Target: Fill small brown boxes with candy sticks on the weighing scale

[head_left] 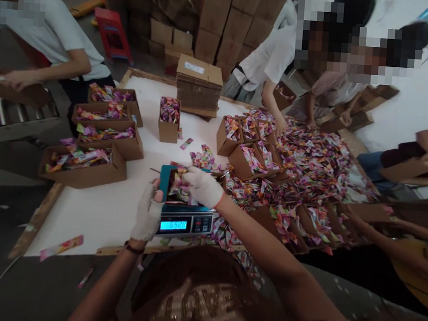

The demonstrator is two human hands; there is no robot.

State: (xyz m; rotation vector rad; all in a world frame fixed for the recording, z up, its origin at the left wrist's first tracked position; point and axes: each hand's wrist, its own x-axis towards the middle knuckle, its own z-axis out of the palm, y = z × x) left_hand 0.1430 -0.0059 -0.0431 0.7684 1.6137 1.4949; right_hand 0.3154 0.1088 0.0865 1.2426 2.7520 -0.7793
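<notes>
A digital scale [185, 223] with a lit blue display stands at the table's near edge. On it rests an open box of wrapped sticks [178, 190]. My left hand [147, 214], in a white glove with bare fingertips, is at the box's left side, its fingers apart and nothing visibly held. My right hand [203, 186], gloved too, reaches over the box from the right. Its fingers are bent down at the packets, and what they pinch is too small to make out. Loose packets [203, 157] lie just behind the scale.
Filled cartons [84, 171] line the table's left side. Behind the scale are a small filled carton [169, 130] and stacked flat cartons [198, 93]. A large packet heap [317, 158] and more cartons [244, 170] are to the right. Several people work around the table.
</notes>
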